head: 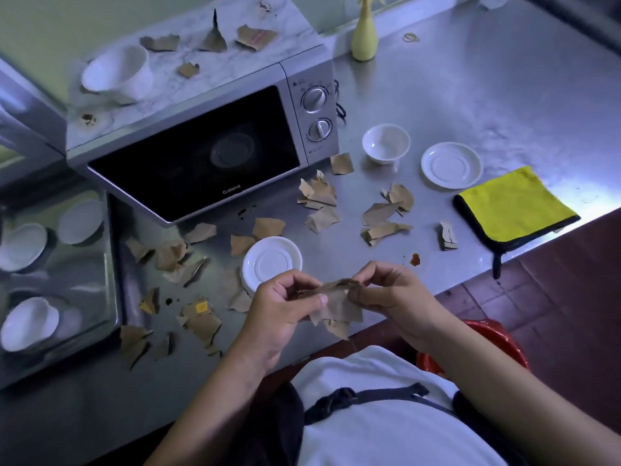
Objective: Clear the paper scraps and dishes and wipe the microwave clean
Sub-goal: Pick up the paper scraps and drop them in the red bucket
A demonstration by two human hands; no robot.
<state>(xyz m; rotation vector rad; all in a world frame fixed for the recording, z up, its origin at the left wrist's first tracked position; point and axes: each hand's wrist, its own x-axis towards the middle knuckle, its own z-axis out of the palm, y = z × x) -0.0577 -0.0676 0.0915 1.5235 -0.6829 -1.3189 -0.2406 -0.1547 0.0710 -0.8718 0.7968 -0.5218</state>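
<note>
Paper scraps [339,307], brown and torn, are bunched between both hands at the near edge of the steel counter [504,95]. The left hand [282,307] pinches the bundle between thumb and curled fingers on one side, and the right hand [393,297] pinches it the same way on the other.

Just beyond the left hand a white saucer [272,260] sits on the counter. Loose scraps [319,200] lie scattered around it, off to the left of the grip and farther out beyond it. A small reddish-brown stain [415,260] marks the steel just past the right hand. Below and right of the grip, off the counter edge, a red bin [497,341] shows beside the person's white shirt.

Farther out, up and left of the hands, stands the silver microwave [201,156] with its door shut. Pale lettering along the door's lower edge reads "Galanz"; the markings round its two dials are too small to read. Its marbled top carries a white bowl [117,74], brown stains and several torn pieces [215,38], one with reddish print that cannot be read.

Beyond the right hand are a second bowl [386,142], a second saucer [451,164] and a folded yellow cloth [514,206] edged in black. Farthest off, a yellow spray bottle [364,35] stands by the wall. Far left of the grip, a steel tray [111,264] holds white dishes.
</note>
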